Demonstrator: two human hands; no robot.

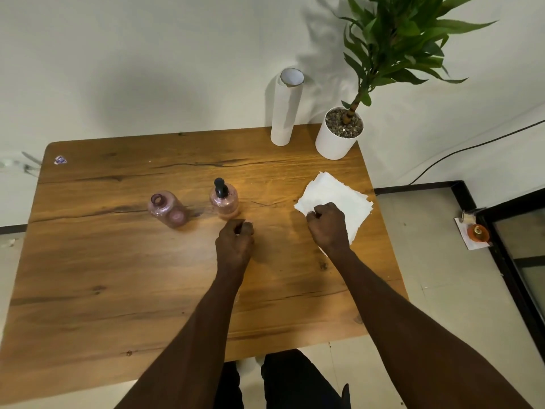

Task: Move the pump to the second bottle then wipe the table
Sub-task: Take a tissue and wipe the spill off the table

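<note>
Head view: black plastic pump [220, 188] sits upright in the neck of the rounded pink translucent bottle [224, 203] mid-worktop; the matching pink bottle with open neck [167, 208] stands well to its left, uncapped. Right hand [327, 225] rests on the folded white paper towel [339, 202], fingers curled and pinching its near-left corner. Left hand [235, 240] is loosely curled just in front of the pump bottle; can't tell if it holds anything. Risks, as I judge: thin fibrous towel could tear or unfold under a corner-only grip; smooth, glossy bottles could tip if a wipe sweeps into them. Wooden worktop [118, 276] is grainy with cracks, may snag the paper.
</note>
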